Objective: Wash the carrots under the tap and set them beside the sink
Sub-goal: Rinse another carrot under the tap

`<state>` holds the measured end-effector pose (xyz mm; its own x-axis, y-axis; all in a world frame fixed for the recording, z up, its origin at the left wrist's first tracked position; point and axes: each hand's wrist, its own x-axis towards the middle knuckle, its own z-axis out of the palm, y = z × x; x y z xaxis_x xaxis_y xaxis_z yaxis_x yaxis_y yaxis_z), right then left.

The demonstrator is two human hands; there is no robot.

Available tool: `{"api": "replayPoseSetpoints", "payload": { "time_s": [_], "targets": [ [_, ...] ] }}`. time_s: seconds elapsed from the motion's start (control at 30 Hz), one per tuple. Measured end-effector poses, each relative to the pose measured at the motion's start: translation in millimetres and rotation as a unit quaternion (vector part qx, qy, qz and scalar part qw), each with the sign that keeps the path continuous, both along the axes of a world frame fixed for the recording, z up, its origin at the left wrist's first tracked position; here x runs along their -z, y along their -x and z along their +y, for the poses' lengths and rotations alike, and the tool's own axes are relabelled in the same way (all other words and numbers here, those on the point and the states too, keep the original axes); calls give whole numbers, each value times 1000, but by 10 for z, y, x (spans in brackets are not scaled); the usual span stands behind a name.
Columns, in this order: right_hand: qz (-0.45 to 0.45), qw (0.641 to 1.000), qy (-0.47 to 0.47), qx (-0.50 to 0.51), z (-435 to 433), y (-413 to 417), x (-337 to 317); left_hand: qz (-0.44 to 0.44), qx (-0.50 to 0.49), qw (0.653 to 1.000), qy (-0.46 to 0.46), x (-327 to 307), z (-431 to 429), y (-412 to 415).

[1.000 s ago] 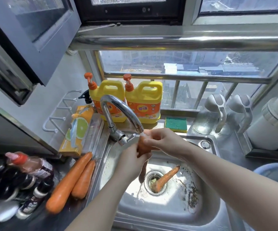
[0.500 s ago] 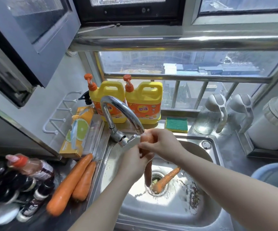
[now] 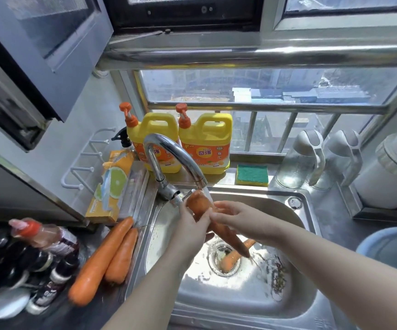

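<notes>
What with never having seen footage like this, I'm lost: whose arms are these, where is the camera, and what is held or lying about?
There is no machine here. These are a person's bare arms, filmed by one wide-angle camera worn on the head, which looks down at a kitchen sink. The left hand and the right hand both grip one carrot under the tap, with its thin tip pointing down into the basin. A second carrot lies over the drain. On the counter left of the sink lie two more carrots, side by side. Behind the tap stand two yellow jugs, and a sponge lies to their right.
</notes>
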<state>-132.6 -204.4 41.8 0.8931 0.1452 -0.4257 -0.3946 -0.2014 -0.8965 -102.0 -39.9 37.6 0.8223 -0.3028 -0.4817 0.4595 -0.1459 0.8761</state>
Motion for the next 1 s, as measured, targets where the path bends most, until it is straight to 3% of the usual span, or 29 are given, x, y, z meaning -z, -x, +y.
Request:
{"api": "replayPoseSetpoints", "payload": {
  "time_s": [0.1,0.4,0.47,0.6,0.67,0.73,0.83,0.9,1.0],
  "targets": [
    [13,998,43,-35,-86,35,-49,27,-10,999,26,-27,-50,8],
    [15,985,128,-117,-266,66,-370,-49,90,994,-35,-59,0,-90],
    [-48,964,220,-143,-242,49,-363,-45,71,996,-25,-60,-49,-119],
    [-186,887,401,-137,-185,49,-362,30,-25,998,58,-163,-137,-199],
    [-201,885,403,-122,-189,53,-346,66,-31,993,97,-216,-126,-227],
    [-172,913,353,-113,-230,34,-346,73,-7,989,129,-270,-90,-201],
    [-125,939,294,-124,-276,8,-348,20,57,991,119,-199,-28,-122],
    [-127,939,295,-120,-257,26,-318,-12,68,995,73,-108,-27,-94],
    [-189,909,356,-100,-175,54,-265,-33,4,999,31,-83,-93,-92]
  ]
}}
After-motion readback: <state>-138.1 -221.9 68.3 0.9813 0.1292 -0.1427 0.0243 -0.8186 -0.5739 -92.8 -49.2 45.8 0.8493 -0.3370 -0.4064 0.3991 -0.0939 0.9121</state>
